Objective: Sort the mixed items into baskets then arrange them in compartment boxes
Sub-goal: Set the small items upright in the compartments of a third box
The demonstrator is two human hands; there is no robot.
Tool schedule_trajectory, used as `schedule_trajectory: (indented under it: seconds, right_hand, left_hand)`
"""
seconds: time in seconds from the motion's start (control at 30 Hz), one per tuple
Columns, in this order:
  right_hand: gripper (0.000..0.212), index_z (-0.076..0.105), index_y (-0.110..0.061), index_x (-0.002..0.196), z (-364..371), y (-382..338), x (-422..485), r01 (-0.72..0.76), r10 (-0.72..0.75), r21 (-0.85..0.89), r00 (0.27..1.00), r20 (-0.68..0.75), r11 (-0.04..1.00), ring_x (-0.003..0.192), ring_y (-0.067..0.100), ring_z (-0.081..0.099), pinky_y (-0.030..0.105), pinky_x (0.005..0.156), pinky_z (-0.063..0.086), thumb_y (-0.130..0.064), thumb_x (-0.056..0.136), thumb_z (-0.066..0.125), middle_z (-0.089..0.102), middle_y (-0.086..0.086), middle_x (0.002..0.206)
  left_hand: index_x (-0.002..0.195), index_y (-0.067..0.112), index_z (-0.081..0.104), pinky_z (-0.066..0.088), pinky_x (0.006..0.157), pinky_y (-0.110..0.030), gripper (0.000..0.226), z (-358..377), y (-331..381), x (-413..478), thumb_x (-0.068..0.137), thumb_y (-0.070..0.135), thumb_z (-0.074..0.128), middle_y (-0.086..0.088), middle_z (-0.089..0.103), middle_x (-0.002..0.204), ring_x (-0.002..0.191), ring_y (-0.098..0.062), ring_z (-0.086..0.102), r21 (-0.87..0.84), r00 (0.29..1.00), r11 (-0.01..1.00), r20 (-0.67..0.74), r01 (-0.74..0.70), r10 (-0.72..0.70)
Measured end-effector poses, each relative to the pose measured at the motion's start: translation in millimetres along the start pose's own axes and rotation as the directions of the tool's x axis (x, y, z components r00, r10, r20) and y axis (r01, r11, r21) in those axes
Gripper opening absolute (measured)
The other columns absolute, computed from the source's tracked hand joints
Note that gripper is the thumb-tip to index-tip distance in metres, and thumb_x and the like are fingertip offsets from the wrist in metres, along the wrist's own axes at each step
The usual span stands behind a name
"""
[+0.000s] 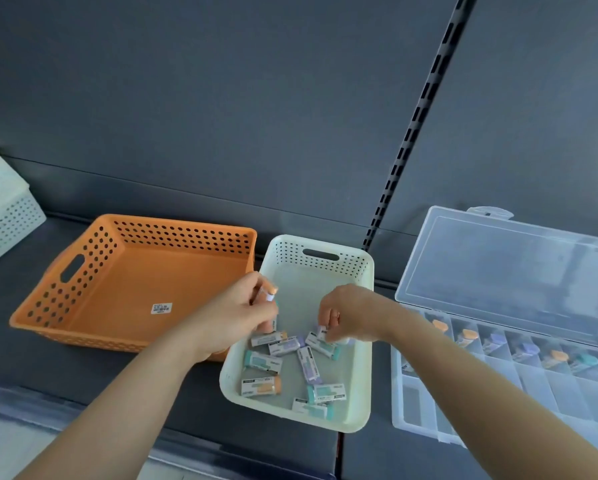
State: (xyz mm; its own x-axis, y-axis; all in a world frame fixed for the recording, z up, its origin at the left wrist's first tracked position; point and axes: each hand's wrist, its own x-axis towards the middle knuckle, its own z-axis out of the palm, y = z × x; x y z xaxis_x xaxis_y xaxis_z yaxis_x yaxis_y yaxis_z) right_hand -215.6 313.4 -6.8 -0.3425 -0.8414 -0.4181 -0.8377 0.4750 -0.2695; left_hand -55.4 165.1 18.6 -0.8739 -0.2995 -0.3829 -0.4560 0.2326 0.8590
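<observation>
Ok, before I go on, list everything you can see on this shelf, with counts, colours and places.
orange perforated plastic basket: one, orange, left of centre, holding only a white sticker.
cream perforated plastic basket: one, cream, centre, beside the orange one.
small labelled tubes: about eight loose, with orange, purple or teal caps, in the cream basket.
clear plastic compartment box: one, transparent, right, lid open; at least six more tubes in its back row.
pale perforated basket: one, whitish, far left, cut off by the frame.
dark grey shelf: one, under everything.
slotted black rail: one, on the back panel.
left hand: holds tubes above the cream basket's left rim.
right hand: pinches one tube inside the cream basket.
</observation>
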Motion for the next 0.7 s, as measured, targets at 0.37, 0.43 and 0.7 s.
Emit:
schedule_trajectory:
  seconds: [0.37, 0.43, 0.7]
  right_hand:
    - [0.032, 0.067, -0.024, 0.111, 0.7, 3.8, 25.4, 0.031, -0.004, -0.207, 0.991, 0.132, 0.978, 0.103, 0.022, 0.056, 0.034, 0.085, 0.05, -0.006, 0.087, 0.055, 0.058, 0.0, 0.115]
    - [0.019, 0.07, -0.024, 0.102, 5.1, 2.8, 29.1, 0.005, 0.024, -0.239, 0.992, 0.121, 0.971, 0.098, 0.022, 0.059, 0.037, 0.085, 0.052, -0.017, 0.085, 0.064, 0.061, 0.001, 0.108]
    - [0.008, 0.058, -0.012, 0.087, -10.6, 12.5, 12.5, -0.079, 0.108, 0.322, 0.992, -0.071, 0.943, 0.067, 0.023, 0.07, 0.026, 0.057, 0.056, -0.011, 0.082, 0.064, 0.057, -0.016, 0.083]
  left_hand:
    - [0.102, 0.023, 0.064, 0.033, 0.053, -0.02, 0.027, 18.3, 11.9, 36.5, 0.078, 0.023, 0.077, -0.004, 0.059, 0.082, 0.072, -0.02, 0.057, 0.457, 0.994, 0.887, 0.104, -0.068, 0.023]
    - [0.103, 0.023, 0.065, 0.03, 0.05, -0.022, 0.029, 21.2, 11.6, 39.5, 0.077, 0.023, 0.078, -0.001, 0.055, 0.074, 0.062, -0.015, 0.052, 0.474, 0.995, 0.878, 0.094, -0.066, 0.024]
    - [0.074, 0.014, 0.055, 0.034, 0.054, -0.024, 0.023, 34.8, -4.3, 55.0, 0.075, 0.016, 0.078, -0.004, 0.064, 0.098, 0.074, -0.017, 0.054, 0.697, 0.995, 0.717, 0.087, -0.019, -0.057]
